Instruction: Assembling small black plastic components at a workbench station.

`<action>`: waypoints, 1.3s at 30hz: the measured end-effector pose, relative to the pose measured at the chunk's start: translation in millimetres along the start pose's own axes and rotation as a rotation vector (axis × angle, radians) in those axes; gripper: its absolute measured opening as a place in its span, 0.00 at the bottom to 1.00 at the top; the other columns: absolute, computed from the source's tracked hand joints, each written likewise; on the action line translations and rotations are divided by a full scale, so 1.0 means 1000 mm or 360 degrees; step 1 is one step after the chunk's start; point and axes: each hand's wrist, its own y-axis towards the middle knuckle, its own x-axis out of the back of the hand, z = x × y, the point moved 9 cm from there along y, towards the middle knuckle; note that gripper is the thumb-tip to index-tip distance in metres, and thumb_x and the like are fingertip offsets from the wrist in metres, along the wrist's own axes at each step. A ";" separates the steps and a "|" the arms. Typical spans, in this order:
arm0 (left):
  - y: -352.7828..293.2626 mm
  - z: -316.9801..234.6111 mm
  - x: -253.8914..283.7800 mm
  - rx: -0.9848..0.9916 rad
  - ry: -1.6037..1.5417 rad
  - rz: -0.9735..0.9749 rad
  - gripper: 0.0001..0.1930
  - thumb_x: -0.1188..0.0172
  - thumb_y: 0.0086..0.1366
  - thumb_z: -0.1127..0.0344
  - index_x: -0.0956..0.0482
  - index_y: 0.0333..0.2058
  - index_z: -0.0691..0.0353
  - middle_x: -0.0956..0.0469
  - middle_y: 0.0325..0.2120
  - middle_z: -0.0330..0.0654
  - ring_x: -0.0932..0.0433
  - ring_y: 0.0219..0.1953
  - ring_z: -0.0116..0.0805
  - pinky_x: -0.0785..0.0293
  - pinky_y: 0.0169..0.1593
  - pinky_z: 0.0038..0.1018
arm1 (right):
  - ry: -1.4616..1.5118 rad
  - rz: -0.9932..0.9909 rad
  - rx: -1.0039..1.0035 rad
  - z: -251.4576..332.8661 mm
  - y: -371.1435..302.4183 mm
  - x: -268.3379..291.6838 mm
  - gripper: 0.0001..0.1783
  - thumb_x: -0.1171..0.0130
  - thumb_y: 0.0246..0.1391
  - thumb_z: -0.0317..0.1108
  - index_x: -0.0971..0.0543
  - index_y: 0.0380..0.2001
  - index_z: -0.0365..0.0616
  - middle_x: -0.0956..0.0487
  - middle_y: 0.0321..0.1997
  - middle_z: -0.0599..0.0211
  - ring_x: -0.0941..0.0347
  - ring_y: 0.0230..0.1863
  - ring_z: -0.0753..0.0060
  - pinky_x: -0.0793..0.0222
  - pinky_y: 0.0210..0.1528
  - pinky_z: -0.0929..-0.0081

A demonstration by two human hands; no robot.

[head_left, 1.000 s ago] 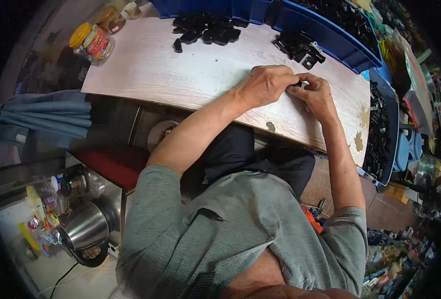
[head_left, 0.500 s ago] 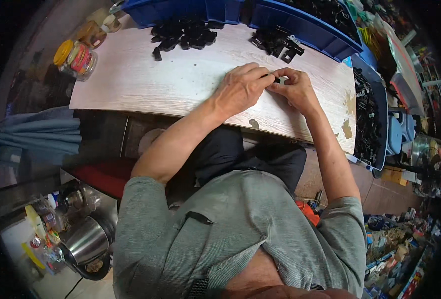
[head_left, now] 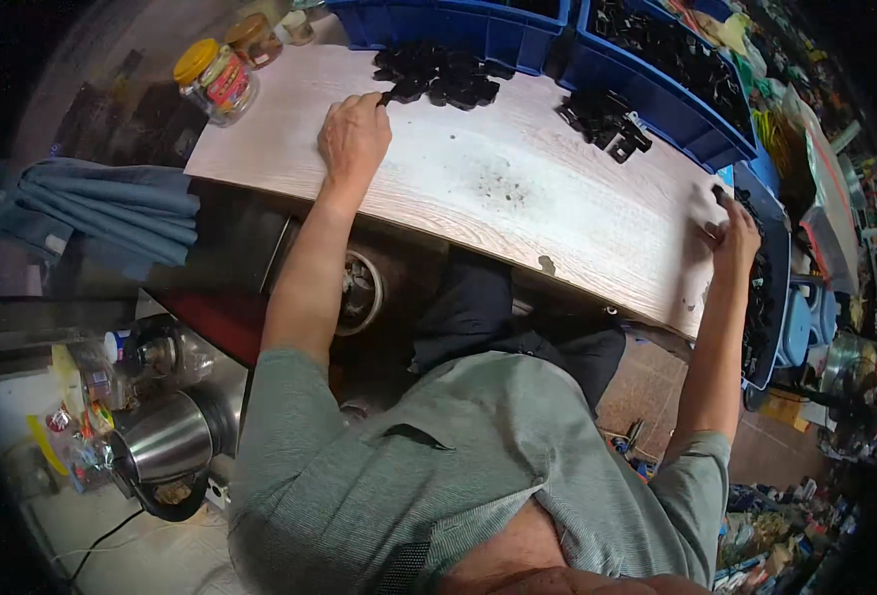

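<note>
My left hand (head_left: pixel 356 139) is at the left of the table, its fingertips closed on a small black plastic part (head_left: pixel 385 99) at the edge of a pile of similar black parts (head_left: pixel 438 77). At the table's right end my right hand (head_left: pixel 736 238) pinches another small black piece (head_left: pixel 720 194) beside a blue bin (head_left: pixel 777 327) of black parts. A second heap of black parts (head_left: pixel 607 124), some with metal bits, lies toward the back right. The exact kind of these parts is too small to tell.
Two blue bins (head_left: pixel 458 38) (head_left: pixel 656 94) stand along the back edge of the pale wooden table (head_left: pixel 438 188). A yellow-lidded jar (head_left: pixel 218 84) sits at the left end. Below left are a folded blue cloth (head_left: pixel 111 208) and a steel kettle (head_left: pixel 169 436).
My hands, together over the table's middle before, have parted. The left has moved to the left pile; the right has moved right to the side bin with a black piece.
</note>
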 end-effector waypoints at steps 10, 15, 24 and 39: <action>0.006 0.023 -0.010 0.0302 -0.0356 0.0395 0.18 0.43 0.67 0.55 0.15 0.46 0.61 0.16 0.39 0.53 0.17 0.43 0.53 0.24 0.49 0.38 | -0.0325 0.0595 0.0185 0.019 -0.048 -0.088 0.30 0.32 0.52 0.32 0.26 0.59 0.39 0.26 0.21 0.73 0.32 0.18 0.81 0.37 0.19 0.78; -0.013 -0.012 0.001 0.0007 -0.0314 0.0254 0.18 0.40 0.66 0.60 0.17 0.50 0.63 0.16 0.44 0.50 0.20 0.47 0.54 0.26 0.54 0.38 | -0.0528 0.0864 0.0220 0.020 -0.060 -0.141 0.33 0.31 0.48 0.28 0.25 0.61 0.45 0.24 0.21 0.71 0.31 0.16 0.79 0.37 0.19 0.77; -0.029 -0.070 0.008 -0.0349 -0.0378 0.0188 0.13 0.40 0.63 0.70 0.16 0.46 0.60 0.16 0.41 0.45 0.21 0.44 0.47 0.23 0.50 0.38 | -0.0859 0.0902 0.0520 0.014 -0.046 -0.175 0.27 0.29 0.49 0.32 0.21 0.55 0.47 0.24 0.19 0.70 0.31 0.15 0.79 0.38 0.15 0.77; -0.044 -0.153 -0.016 -0.0167 -0.1241 0.0435 0.12 0.39 0.62 0.70 0.17 0.44 0.66 0.16 0.37 0.53 0.17 0.39 0.52 0.23 0.44 0.39 | -0.0630 0.1021 0.0167 0.003 -0.095 -0.164 0.15 0.28 0.51 0.36 0.19 0.39 0.43 0.26 0.20 0.76 0.34 0.16 0.84 0.43 0.15 0.81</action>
